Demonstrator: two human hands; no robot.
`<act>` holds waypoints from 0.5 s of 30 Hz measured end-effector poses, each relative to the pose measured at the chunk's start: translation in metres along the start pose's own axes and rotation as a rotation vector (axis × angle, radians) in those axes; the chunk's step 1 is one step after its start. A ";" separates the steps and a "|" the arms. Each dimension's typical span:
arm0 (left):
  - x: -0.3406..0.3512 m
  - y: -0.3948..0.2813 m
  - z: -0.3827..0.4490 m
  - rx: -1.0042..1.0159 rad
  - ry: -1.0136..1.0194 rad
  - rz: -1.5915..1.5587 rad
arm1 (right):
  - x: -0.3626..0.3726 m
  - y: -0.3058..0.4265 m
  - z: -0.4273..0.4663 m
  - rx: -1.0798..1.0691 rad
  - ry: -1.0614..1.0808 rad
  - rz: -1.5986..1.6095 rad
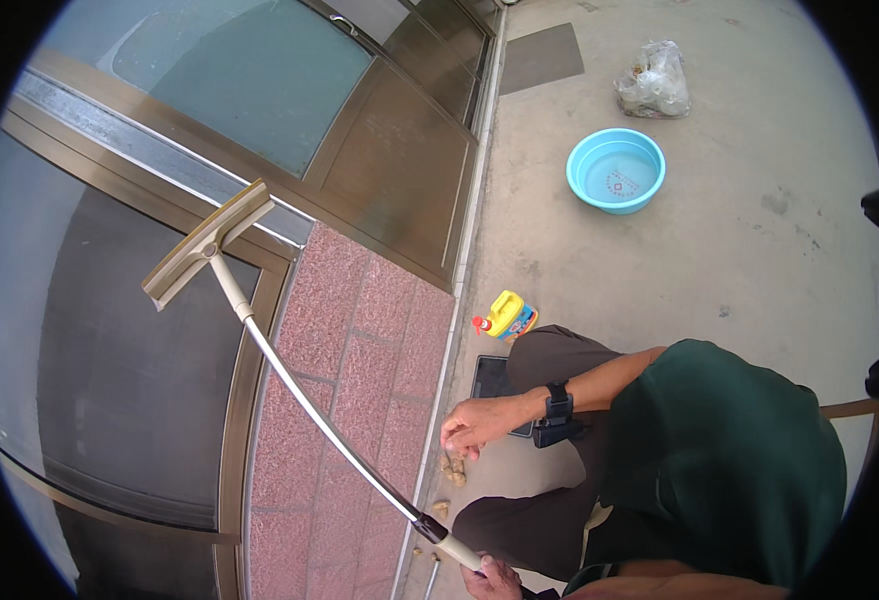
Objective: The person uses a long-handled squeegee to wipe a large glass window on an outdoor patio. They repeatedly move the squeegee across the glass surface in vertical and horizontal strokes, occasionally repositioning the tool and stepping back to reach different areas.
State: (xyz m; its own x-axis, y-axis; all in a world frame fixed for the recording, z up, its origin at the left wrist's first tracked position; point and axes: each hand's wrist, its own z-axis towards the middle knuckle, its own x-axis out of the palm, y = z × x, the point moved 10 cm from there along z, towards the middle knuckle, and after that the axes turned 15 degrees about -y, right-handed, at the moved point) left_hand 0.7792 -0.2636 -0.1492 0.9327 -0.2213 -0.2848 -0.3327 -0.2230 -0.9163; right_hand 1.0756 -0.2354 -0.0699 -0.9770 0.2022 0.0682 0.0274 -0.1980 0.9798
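My left hand (496, 579) grips the handle of a window squeegee (327, 424) with a long metal pole. The pole slants up to the left, and its wide beige head (211, 244) is in front of the window frame. My right hand (477, 424), a black device strapped at its wrist, hangs with bent fingers just above small brown lumps (452, 469) on the ground; whether it holds anything is unclear. Above my right knee stands a yellow jug (508, 315) with a red pump top. A dark flat tray-like thing (490, 377) lies partly hidden by that knee.
A reddish stone wall (349, 375) and brown-framed glass (132, 360) are before me, with a brown door (402, 161) farther up. On the concrete floor stand a light-blue basin (616, 171) and a filled clear plastic bag (657, 82), near a grey mat (543, 58). A thin metal rod (432, 579) lies near my left hand.
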 end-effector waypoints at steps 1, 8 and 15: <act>-0.005 -0.010 0.000 0.072 -0.091 0.083 | -0.020 -0.006 -0.006 -0.018 -0.061 -0.022; 0.037 -0.075 -0.032 0.472 -0.202 0.471 | -0.168 -0.049 -0.081 0.227 -0.575 0.122; 0.097 -0.013 0.006 0.096 0.122 0.069 | -0.196 -0.085 -0.120 0.358 -0.652 0.345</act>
State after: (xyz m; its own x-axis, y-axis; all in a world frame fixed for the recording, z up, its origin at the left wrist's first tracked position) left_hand 0.8748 -0.2768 -0.1664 0.8823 -0.3476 -0.3173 -0.3754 -0.1128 -0.9200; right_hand 1.2393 -0.3730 -0.1892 -0.5850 0.7248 0.3639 0.4775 -0.0550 0.8769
